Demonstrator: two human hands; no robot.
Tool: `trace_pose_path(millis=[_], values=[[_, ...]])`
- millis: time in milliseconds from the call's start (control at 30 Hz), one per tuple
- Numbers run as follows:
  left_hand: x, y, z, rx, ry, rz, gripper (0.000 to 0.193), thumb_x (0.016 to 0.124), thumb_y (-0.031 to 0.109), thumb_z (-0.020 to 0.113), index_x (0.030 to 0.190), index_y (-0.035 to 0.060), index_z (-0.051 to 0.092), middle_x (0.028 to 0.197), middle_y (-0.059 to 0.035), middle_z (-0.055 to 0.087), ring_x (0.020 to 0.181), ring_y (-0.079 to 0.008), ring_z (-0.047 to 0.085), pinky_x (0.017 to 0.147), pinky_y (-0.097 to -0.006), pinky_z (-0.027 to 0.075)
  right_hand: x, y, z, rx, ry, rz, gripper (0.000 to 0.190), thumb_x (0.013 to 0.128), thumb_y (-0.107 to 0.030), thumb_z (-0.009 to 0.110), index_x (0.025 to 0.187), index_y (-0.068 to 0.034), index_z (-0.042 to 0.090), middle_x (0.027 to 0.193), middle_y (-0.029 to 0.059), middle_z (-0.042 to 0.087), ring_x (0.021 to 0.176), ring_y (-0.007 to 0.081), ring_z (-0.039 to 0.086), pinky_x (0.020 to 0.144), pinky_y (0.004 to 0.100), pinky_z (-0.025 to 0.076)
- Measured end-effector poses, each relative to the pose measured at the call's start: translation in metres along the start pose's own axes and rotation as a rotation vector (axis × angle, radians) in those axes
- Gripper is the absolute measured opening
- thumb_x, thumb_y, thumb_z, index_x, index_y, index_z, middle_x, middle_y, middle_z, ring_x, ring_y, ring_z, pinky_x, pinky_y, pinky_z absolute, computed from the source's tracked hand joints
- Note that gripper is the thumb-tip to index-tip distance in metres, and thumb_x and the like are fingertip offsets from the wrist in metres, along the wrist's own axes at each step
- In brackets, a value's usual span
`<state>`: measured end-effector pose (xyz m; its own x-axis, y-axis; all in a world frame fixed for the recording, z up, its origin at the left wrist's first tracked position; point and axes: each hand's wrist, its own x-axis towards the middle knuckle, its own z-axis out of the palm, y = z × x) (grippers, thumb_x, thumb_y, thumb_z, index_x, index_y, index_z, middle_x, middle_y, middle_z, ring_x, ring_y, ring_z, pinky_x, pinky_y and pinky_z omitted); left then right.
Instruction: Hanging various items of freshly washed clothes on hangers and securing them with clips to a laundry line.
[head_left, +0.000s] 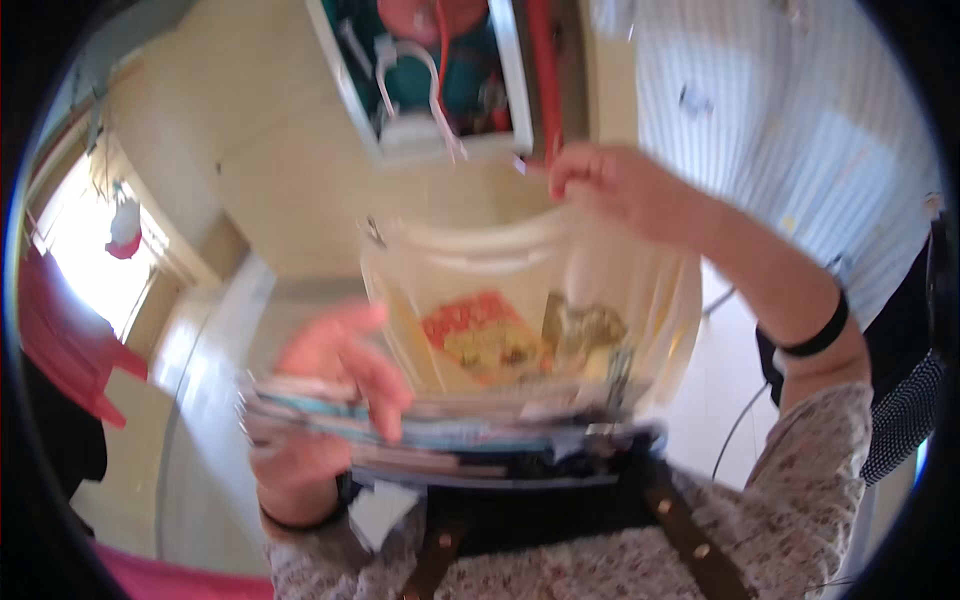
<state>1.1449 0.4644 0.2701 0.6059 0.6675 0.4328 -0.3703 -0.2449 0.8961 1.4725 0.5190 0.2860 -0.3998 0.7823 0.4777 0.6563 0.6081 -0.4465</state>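
My left hand (337, 382) holds a stack of notebooks or papers (465, 431) from its left end, close against my body; motion blur hides the details. Just beyond the stack is a pale, open plastic tub (465, 244). Inside it lie a red and yellow printed packet (487, 330) and an olive-coloured item (585, 326). My right hand (600, 176) is raised at the tub's far right rim, fingers bent. Whether it grips the rim or a small thing at its fingertips cannot be told.
A white-framed opening (525, 75) with a red item and a pale curved hose or cable stands beyond the tub, beside a red upright pole (546, 67). Pink plastic furniture (67, 330) is at the left near a bright window (97, 247). Striped pale curtain (750, 112) hangs at the right.
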Motion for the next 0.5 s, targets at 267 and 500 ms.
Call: trace_pose_path(millis=[267,500], values=[[-0.035,-0.029,-0.054,0.006,-0.056,-0.002,0.075,0.061,0.027,0.065,0.124,-0.0043,0.039,0.087,-0.0155,0.059,0.070,-0.0198,0.058,0.062,-0.0275,0.046,0.013,-0.120,-0.054,-0.605,0.445,-0.040,0.034,0.084,-0.008,0.045,0.117,-0.010,0.052,0.088,0.0185,0.062,0.069,0.0326,0.060,0.064,0.0397,0.047],[-0.029,-0.013,-0.085,0.016,0.018,-0.075,0.069,0.057,0.020,0.060,0.122,0.0013,0.044,0.089,-0.0148,0.058,0.074,-0.0203,0.057,0.067,-0.0295,0.046,0.079,-0.156,-0.118,-0.770,0.801,-0.133,0.033,0.084,-0.007,0.044,0.113,-0.011,0.058,0.058,0.0112,0.051,0.046,0.0159,0.047,0.049,0.0300,0.040]])
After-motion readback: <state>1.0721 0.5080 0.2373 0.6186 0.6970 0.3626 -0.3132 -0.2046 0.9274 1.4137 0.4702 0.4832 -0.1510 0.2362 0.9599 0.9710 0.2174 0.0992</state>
